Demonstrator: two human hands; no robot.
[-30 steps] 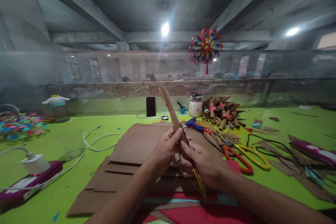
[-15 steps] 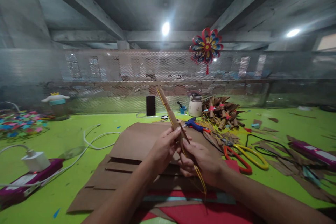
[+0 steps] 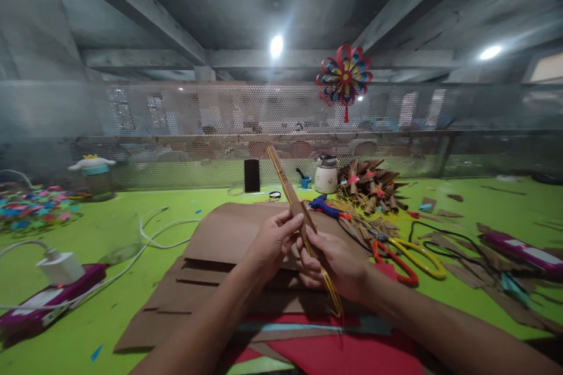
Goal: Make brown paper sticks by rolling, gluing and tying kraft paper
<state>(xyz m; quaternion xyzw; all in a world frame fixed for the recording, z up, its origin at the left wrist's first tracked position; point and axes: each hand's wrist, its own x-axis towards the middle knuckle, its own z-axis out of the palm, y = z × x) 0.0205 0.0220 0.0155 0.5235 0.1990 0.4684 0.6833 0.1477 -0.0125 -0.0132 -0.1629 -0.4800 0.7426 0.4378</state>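
Observation:
A narrow folded strip of brown cardboard (image 3: pixel 281 174) slants up and away between my two hands, with yellow string (image 3: pixel 335 300) running along its edge and hanging in a loop below. My left hand (image 3: pixel 276 244) pinches the strip near its middle, thumb on top. Lower down, my right hand (image 3: pixel 331 258) grips the strip's near end with curled fingers. Both hands hover over stacked brown cardboard sheets (image 3: pixel 237 225). Red sheets (image 3: pixel 347 354) lie under the stack at the near edge.
Right of the stack are red-and-yellow-handled scissors (image 3: pixel 417 258), a blue glue gun (image 3: pixel 324 205) and a pile of rolled brown pieces (image 3: pixel 373 187). A white jar (image 3: pixel 326 176) and black phone (image 3: pixel 252 176) stand behind. Purple power strips (image 3: pixel 53 293) sit at both sides; paper stars (image 3: pixel 39 208) lie left.
The strip's far tip has shifted slightly right and stands a little steeper. Its string loop hangs slightly higher and further left. Both hands keep their grip.

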